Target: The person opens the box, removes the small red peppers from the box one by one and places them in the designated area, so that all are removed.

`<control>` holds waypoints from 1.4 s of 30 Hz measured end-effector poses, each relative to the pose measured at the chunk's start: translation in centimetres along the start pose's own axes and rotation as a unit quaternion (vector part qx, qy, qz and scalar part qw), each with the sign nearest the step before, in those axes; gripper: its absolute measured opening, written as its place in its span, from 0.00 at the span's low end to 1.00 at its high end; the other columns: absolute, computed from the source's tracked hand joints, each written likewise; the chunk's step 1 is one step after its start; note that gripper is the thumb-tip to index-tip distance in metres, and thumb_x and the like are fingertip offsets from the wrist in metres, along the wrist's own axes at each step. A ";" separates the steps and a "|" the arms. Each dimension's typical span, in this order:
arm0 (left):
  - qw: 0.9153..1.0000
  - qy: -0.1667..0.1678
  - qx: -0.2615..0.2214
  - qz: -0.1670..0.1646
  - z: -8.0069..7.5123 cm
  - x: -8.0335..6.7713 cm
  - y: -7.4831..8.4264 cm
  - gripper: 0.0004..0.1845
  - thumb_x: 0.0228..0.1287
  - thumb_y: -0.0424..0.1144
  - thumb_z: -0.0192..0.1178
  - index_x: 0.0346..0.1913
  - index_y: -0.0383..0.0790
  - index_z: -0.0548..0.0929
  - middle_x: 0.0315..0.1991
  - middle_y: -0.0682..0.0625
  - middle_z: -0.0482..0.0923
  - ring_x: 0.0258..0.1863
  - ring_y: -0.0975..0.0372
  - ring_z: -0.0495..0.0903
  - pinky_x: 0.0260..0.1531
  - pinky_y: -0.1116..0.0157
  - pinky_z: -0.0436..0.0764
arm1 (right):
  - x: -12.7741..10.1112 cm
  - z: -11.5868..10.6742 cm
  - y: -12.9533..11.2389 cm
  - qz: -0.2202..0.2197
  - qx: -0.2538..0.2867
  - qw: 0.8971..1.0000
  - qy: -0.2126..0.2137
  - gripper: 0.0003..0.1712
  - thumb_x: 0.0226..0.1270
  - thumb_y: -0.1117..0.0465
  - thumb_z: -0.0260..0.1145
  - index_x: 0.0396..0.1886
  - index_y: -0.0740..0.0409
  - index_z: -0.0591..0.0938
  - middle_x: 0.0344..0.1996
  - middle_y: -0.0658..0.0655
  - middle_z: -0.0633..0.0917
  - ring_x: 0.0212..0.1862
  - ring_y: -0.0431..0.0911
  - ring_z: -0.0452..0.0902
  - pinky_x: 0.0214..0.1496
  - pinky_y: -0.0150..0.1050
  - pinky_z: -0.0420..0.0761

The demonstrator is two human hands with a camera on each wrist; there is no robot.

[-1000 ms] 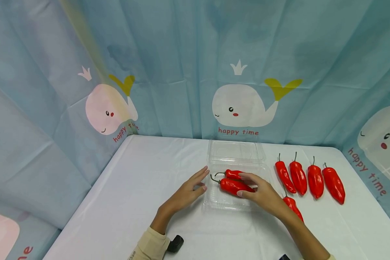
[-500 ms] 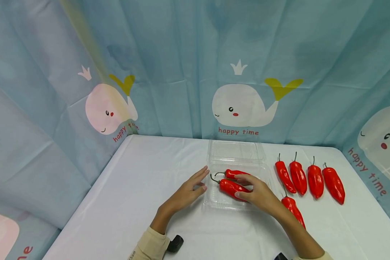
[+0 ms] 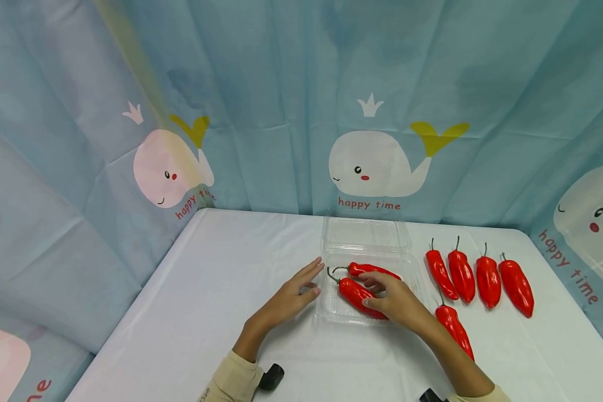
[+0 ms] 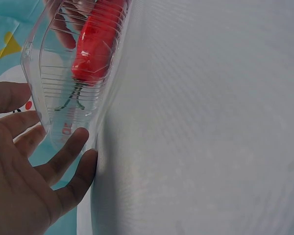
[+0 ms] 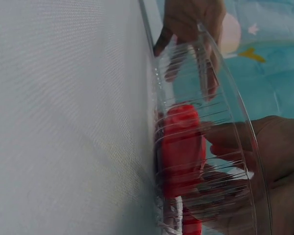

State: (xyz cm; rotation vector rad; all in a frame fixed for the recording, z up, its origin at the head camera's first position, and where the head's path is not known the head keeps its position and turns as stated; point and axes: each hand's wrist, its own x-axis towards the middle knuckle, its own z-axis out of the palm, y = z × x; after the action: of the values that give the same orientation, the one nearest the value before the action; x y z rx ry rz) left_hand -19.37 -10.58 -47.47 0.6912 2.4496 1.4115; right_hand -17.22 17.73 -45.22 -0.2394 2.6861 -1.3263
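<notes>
A clear plastic clamshell box (image 3: 331,312) lies open mid-table, its lid (image 3: 364,233) folded back. Two red peppers are inside: the rear pepper (image 3: 377,270) and the front pepper (image 3: 352,291). My right hand (image 3: 377,291) reaches into the box and grips the front pepper between thumb and fingers. My left hand (image 3: 301,285) rests with straight fingers against the box's left wall. The left wrist view shows my left hand (image 4: 34,171) touching the box (image 4: 54,98), a pepper (image 4: 95,44) behind the ribbed wall. In the right wrist view, my right hand (image 5: 279,161) holds the pepper (image 5: 181,142).
A row of several red peppers (image 3: 461,273) lies right of the box, and another pepper (image 3: 454,329) lies beside my right forearm. The table has a white cloth (image 3: 221,290). A blue whale-print curtain (image 3: 372,162) hangs close behind and at both sides.
My right hand has shifted slightly left and nearer with the front pepper, whose tip swung toward the box's near edge. The left hand has stayed still.
</notes>
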 end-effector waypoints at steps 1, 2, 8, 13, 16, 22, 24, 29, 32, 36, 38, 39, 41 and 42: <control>1.000 0.000 0.001 0.000 0.0 0.0 0.0 0.33 0.83 0.40 0.52 0.85 0.47 0.60 0.87 0.58 0.48 0.67 0.51 0.79 0.70 0.40 0.74 | 0.0 0.0 0.0 0.003 -0.001 1.000 -0.001 0.34 0.60 0.65 0.80 0.67 0.56 0.83 0.55 0.59 0.87 0.56 0.55 0.83 0.49 0.49 0.91; 1.000 0.000 0.002 -0.001 0.0 0.0 0.0 0.33 0.83 0.40 0.52 0.85 0.47 0.60 0.87 0.58 0.48 0.67 0.51 0.79 0.70 0.40 0.74 | 0.0 0.0 0.0 0.006 -0.002 1.000 -0.002 0.34 0.60 0.65 0.81 0.67 0.56 0.83 0.55 0.59 0.87 0.56 0.55 0.83 0.48 0.49 0.91; 1.000 0.002 0.002 0.000 0.0 0.0 0.0 0.33 0.83 0.40 0.52 0.85 0.46 0.60 0.87 0.57 0.49 0.68 0.50 0.79 0.70 0.40 0.74 | -0.1 0.0 -0.1 0.025 -0.008 1.000 -0.014 0.34 0.58 0.64 0.82 0.66 0.55 0.84 0.52 0.57 0.88 0.54 0.53 0.83 0.48 0.48 0.91; 1.000 0.001 0.000 -0.002 0.1 0.0 0.0 0.33 0.83 0.40 0.51 0.85 0.46 0.60 0.87 0.57 0.48 0.68 0.50 0.78 0.70 0.39 0.74 | -0.2 0.0 -0.2 0.024 -0.009 0.999 -0.026 0.34 0.57 0.64 0.82 0.65 0.56 0.84 0.50 0.56 0.88 0.52 0.51 0.84 0.48 0.49 0.91; 1.000 0.000 -0.001 -0.002 0.1 0.0 0.0 0.33 0.83 0.40 0.51 0.85 0.46 0.60 0.87 0.57 0.48 0.68 0.50 0.78 0.70 0.40 0.74 | -0.2 0.0 -0.2 0.023 -0.010 0.999 -0.024 0.33 0.58 0.64 0.82 0.65 0.56 0.84 0.50 0.56 0.88 0.52 0.51 0.84 0.48 0.49 0.91; 1.000 -0.002 -0.001 0.001 0.0 -0.1 0.1 0.33 0.83 0.41 0.52 0.85 0.47 0.59 0.87 0.58 0.48 0.68 0.51 0.78 0.70 0.40 0.73 | -0.3 0.0 -0.1 0.025 -0.010 1.000 -0.012 0.33 0.59 0.65 0.81 0.65 0.55 0.84 0.50 0.57 0.87 0.52 0.52 0.83 0.47 0.47 0.90; 1.000 -0.002 -0.002 0.003 0.0 -0.1 0.1 0.33 0.83 0.41 0.52 0.85 0.47 0.59 0.87 0.58 0.48 0.68 0.51 0.78 0.71 0.40 0.72 | -0.3 0.0 -0.1 0.025 -0.007 1.000 -0.009 0.33 0.59 0.65 0.81 0.65 0.55 0.84 0.50 0.58 0.87 0.52 0.53 0.83 0.47 0.47 0.91; 1.000 -0.004 -0.004 0.002 0.0 -0.1 0.0 0.33 0.83 0.41 0.52 0.85 0.47 0.59 0.87 0.58 0.48 0.68 0.51 0.78 0.71 0.39 0.72 | -0.5 -0.2 -0.1 0.021 -0.003 1.000 -0.003 0.33 0.60 0.64 0.81 0.66 0.56 0.83 0.52 0.58 0.87 0.54 0.54 0.82 0.46 0.47 0.91; 1.000 -0.002 -0.004 -0.001 0.0 -0.1 0.0 0.33 0.83 0.41 0.52 0.85 0.48 0.59 0.87 0.59 0.48 0.68 0.51 0.78 0.71 0.39 0.72 | -0.5 -0.4 0.0 0.013 -0.006 1.000 0.001 0.32 0.61 0.63 0.80 0.67 0.56 0.83 0.52 0.57 0.87 0.54 0.53 0.82 0.47 0.46 0.90; 1.000 -0.002 -0.003 -0.002 0.0 -0.1 -0.1 0.33 0.83 0.41 0.52 0.85 0.48 0.59 0.87 0.59 0.48 0.68 0.51 0.78 0.71 0.39 0.72 | -0.7 -0.7 0.1 0.002 -0.003 1.000 0.002 0.32 0.63 0.63 0.79 0.68 0.56 0.82 0.52 0.57 0.88 0.53 0.52 0.83 0.47 0.45 0.90; 1.000 -0.003 -0.003 0.001 0.0 -0.1 -0.1 0.33 0.83 0.40 0.52 0.85 0.47 0.59 0.87 0.59 0.47 0.68 0.51 0.78 0.71 0.39 0.72 | -0.9 -1.0 0.0 0.001 0.002 1.000 0.003 0.33 0.63 0.63 0.79 0.69 0.56 0.81 0.52 0.57 0.88 0.53 0.52 0.83 0.47 0.45 0.91; 1.000 -0.003 -0.004 0.003 0.0 -0.1 -0.1 0.33 0.83 0.40 0.52 0.85 0.47 0.59 0.87 0.58 0.47 0.68 0.51 0.78 0.71 0.39 0.72 | -1.0 -1.1 0.0 0.001 0.006 1.000 0.003 0.34 0.63 0.63 0.79 0.69 0.56 0.81 0.52 0.57 0.87 0.53 0.52 0.83 0.46 0.45 0.91; 1.000 -0.003 -0.003 0.004 0.0 -0.1 -0.1 0.33 0.83 0.40 0.52 0.85 0.47 0.59 0.87 0.58 0.47 0.68 0.51 0.78 0.71 0.40 0.72 | -1.1 -1.3 -0.1 0.000 0.014 1.000 0.005 0.35 0.63 0.62 0.79 0.71 0.55 0.80 0.53 0.58 0.87 0.54 0.53 0.82 0.45 0.45 0.91; 1.000 -0.003 -0.004 0.005 0.0 -0.1 -0.1 0.33 0.83 0.40 0.52 0.85 0.47 0.59 0.87 0.58 0.47 0.68 0.51 0.78 0.71 0.40 0.73 | -1.2 -1.4 -0.1 -0.001 0.015 1.000 0.007 0.36 0.63 0.62 0.79 0.71 0.55 0.79 0.54 0.58 0.87 0.54 0.53 0.82 0.45 0.44 0.91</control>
State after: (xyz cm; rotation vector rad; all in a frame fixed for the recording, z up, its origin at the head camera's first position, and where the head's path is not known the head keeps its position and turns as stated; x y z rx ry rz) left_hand -19.35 -10.69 -47.55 0.7060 2.4378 1.4193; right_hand -16.34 18.95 -44.22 -0.2299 2.6756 -1.3728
